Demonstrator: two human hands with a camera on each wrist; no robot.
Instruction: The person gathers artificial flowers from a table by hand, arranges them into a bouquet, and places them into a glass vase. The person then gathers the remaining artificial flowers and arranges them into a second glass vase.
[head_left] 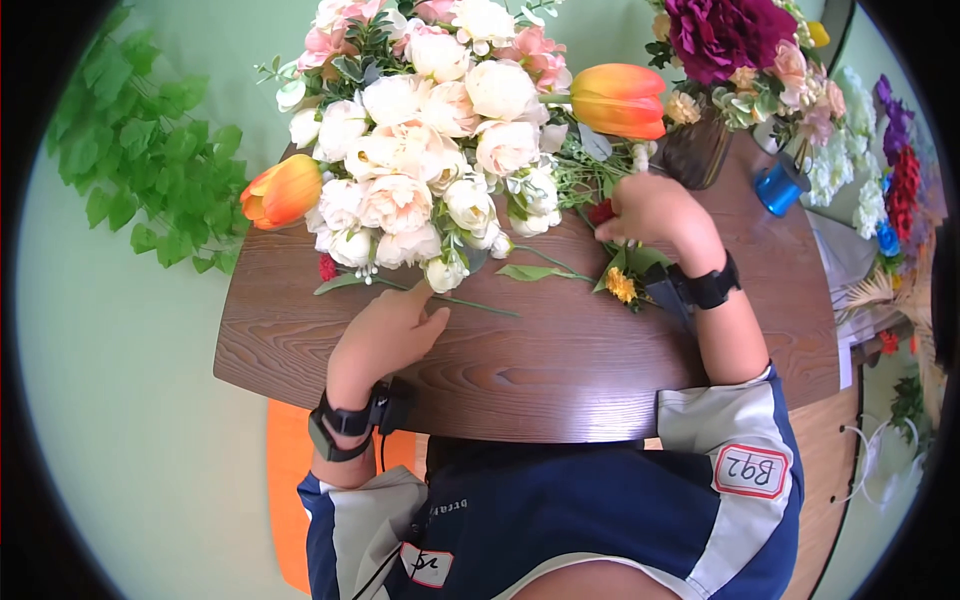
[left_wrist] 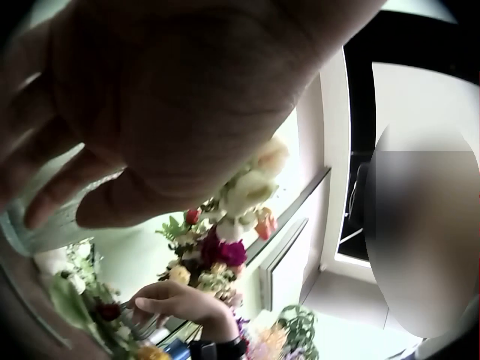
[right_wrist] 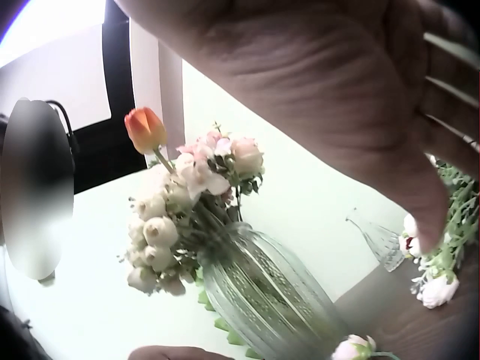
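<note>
Loosely, the left hand (head_left: 385, 335) spreads fingers near the vase (right_wrist: 274, 300); the right hand (head_left: 662, 215) bends over greenery (right_wrist: 459, 232), grip unclear.

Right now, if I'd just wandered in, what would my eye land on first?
Probably the big bouquet of white and blush blooms filling the upper middle of the head view, with one orange tulip jutting out at its left and a second tulip at its right. Next, perhaps, the deep purple bloom near the top right, then the bright blue spool-like object below it on the dark wooden table.
</note>
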